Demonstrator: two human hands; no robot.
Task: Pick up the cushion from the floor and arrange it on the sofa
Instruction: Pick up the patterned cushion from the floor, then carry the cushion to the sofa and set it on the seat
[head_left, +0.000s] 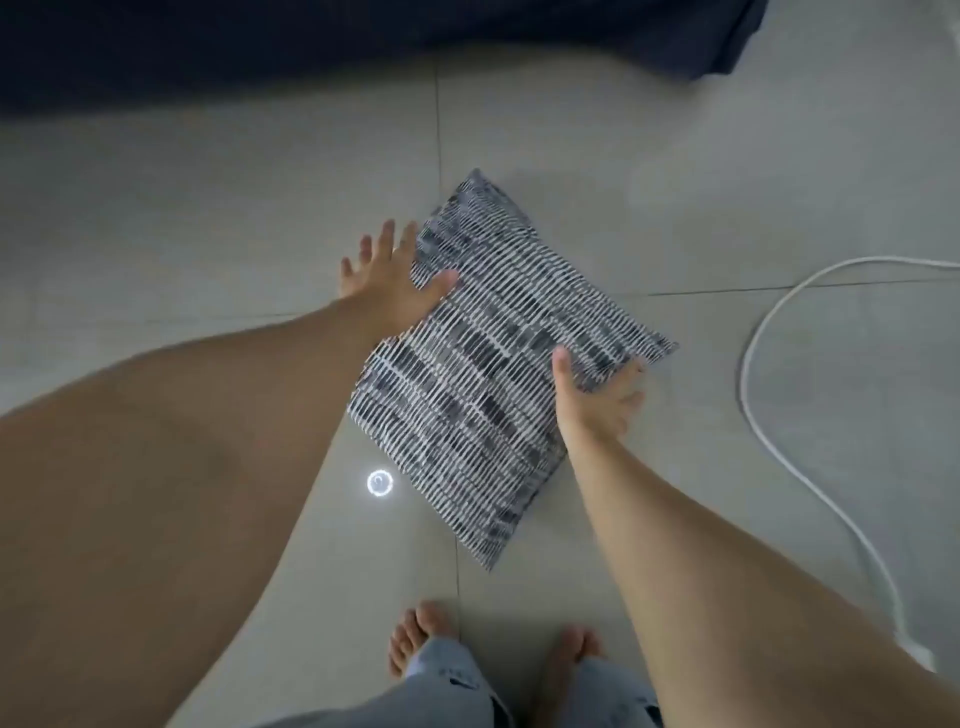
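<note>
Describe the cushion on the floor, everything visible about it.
The cushion is a rectangular fabric pillow with dark grey and white broken stripes. It lies flat and slanted on the pale tiled floor, in front of the person's bare feet. The left hand is spread open at its left edge; the right hand reaches its right edge, thumb on top.

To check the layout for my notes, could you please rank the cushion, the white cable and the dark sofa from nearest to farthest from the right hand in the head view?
1. Cushion: touching the right hand.
2. White cable: on the floor to the right.
3. Dark sofa: far ahead, along the top.
</note>
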